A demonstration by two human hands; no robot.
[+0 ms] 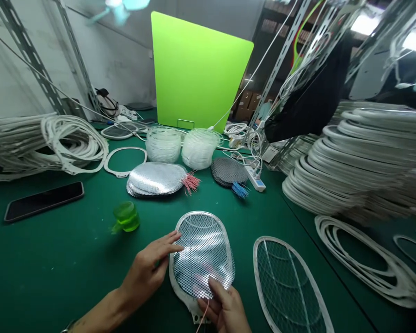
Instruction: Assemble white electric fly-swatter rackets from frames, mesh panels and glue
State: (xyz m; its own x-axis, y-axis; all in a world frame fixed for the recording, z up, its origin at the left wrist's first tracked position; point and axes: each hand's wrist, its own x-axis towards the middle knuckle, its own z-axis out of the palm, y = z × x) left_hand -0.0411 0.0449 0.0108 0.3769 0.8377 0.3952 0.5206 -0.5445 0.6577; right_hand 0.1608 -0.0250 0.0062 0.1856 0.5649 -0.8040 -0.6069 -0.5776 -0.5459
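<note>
A shiny oval metal mesh sheet [204,254] lies over a white oval racket frame [180,289] in front of me. My right hand [225,307] pinches the sheet's lower edge between thumb and fingers. A pink wire [204,314] runs down beside that hand. On the left side, my left hand [149,263] has its fingers stretched out, the tips resting at the sheet's left edge. To the right lies another white racket frame [258,266] with dark mesh and clear ribs in it.
Behind lie a silver mesh stack [156,178] with pink wires and a dark mesh stack [229,171] with blue wires. A green tape dispenser [126,217] and phone [45,201] are left. White frame piles [360,152] stand right; a green board [197,69] is at back.
</note>
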